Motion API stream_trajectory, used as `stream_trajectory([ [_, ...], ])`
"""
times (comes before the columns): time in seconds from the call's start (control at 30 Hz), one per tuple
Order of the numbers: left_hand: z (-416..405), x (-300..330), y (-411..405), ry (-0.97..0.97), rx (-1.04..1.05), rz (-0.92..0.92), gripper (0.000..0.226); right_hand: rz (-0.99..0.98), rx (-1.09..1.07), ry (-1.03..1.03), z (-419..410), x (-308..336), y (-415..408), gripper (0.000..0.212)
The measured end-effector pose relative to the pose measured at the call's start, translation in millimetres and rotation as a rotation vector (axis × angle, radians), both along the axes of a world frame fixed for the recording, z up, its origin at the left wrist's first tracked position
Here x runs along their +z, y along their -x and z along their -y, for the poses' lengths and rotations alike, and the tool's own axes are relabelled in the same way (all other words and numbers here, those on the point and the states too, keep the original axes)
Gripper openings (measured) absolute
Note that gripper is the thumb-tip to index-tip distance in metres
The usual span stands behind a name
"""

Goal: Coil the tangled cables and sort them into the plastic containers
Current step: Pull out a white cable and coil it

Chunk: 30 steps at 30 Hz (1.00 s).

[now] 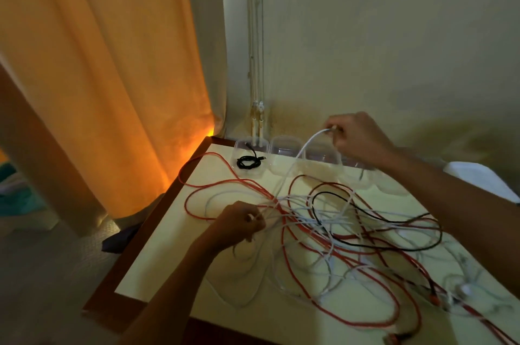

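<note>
The right hand (357,136), at one o'clock above the clear containers (284,158), pinches a white cable (302,151) end. The left hand (239,222), at seven o'clock of it, curls round white strands beside the tangled cables (337,232) on the table (168,265).

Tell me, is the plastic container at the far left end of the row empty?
No, the leftmost container already holds a coiled black cable.
</note>
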<state>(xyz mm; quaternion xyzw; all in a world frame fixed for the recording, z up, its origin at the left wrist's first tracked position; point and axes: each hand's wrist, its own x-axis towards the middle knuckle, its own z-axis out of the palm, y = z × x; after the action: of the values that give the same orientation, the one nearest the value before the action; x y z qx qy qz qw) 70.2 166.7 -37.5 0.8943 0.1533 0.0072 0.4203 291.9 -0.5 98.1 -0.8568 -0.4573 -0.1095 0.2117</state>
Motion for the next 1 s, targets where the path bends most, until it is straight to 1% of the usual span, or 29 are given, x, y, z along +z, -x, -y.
stream_trajectory([
  [0.07, 9, 7, 2, -0.042, 0.004, -0.023, 0.019, -0.022, -0.169, -0.137, 30, 15, -7, 0.018],
  [0.13, 22, 17, 4, -0.017, 0.050, 0.005, 0.038, -0.046, -0.299, -0.200, 63, 26, -13, 0.018],
  [0.2, 34, 31, 6, 0.046, 0.119, 0.104, 0.050, -0.032, -0.409, -0.183, 99, 30, -16, 0.021],
  [0.27, 44, 46, 10, 0.153, 0.195, 0.244, 0.055, -0.038, -0.528, -0.163, 141, 28, -16, 0.022],
  [0.3, 46, 53, 11, 0.211, 0.248, 0.299, 0.056, -0.078, -0.597, -0.180, 162, 24, -17, 0.022],
  [0.37, 47, 65, 19, 0.326, 0.334, 0.374, 0.049, -0.217, -0.709, -0.251, 207, 14, -15, 0.023],
  [0.43, 50, 74, 27, 0.382, 0.335, 0.409, 0.044, -0.401, -0.747, -0.365, 242, 2, -5, 0.022],
  [0.5, 59, 79, 31, 0.345, 0.291, 0.398, 0.039, -0.549, -0.747, -0.467, 265, -13, 14, 0.021],
  [0.53, 65, 80, 32, 0.306, 0.278, 0.395, 0.036, -0.590, -0.750, -0.499, 273, -22, 24, 0.017],
  [0.57, 73, 80, 31, 0.270, 0.276, 0.399, 0.034, -0.623, -0.757, -0.490, 281, -30, 34, 0.011],
  [0.6, 82, 80, 31, 0.238, 0.273, 0.404, 0.033, -0.626, -0.751, -0.441, 287, -38, 43, 0.009],
  [0.63, 90, 80, 29, 0.231, 0.266, 0.409, 0.031, -0.594, -0.738, -0.313, 293, -47, 52, 0.012],
  [0.67, 99, 81, 30, 0.252, 0.256, 0.408, 0.029, -0.554, -0.711, -0.105, 298, -53, 62, 0.014],
  [0.73, 117, 79, 32, 0.328, 0.234, 0.389, 0.027, -0.549, -0.633, 0.368, 297, -61, 89, 0.015],
  [0.77, 125, 75, 32, 0.361, 0.222, 0.360, 0.028, -0.567, -0.575, 0.533, 294, -63, 103, 0.019],
  [0.8, 133, 71, 33, 0.382, 0.202, 0.316, 0.029, -0.588, -0.525, 0.606, 293, -66, 113, 0.023],
  [0.83, 142, 65, 34, 0.375, 0.162, 0.260, 0.029, -0.616, -0.504, 0.605, 292, -71, 118, 0.024],
  [0.87, 150, 59, 35, 0.331, 0.104, 0.195, 0.026, -0.646, -0.501, 0.575, 292, -75, 122, 0.020],
  [0.93, 165, 42, 36, 0.178, -0.026, 0.078, 0.017, -0.725, -0.500, 0.490, 289, -83, 126, 0.014],
  [0.97, 172, 33, 36, 0.094, -0.084, 0.038, 0.014, -0.723, -0.502, 0.486, 285, -84, 129, 0.014],
  [1.0, 176, 24, 34, -0.006, -0.123, 0.001, 0.012, -0.681, -0.518, 0.517, 281, -85, 132, 0.018],
])
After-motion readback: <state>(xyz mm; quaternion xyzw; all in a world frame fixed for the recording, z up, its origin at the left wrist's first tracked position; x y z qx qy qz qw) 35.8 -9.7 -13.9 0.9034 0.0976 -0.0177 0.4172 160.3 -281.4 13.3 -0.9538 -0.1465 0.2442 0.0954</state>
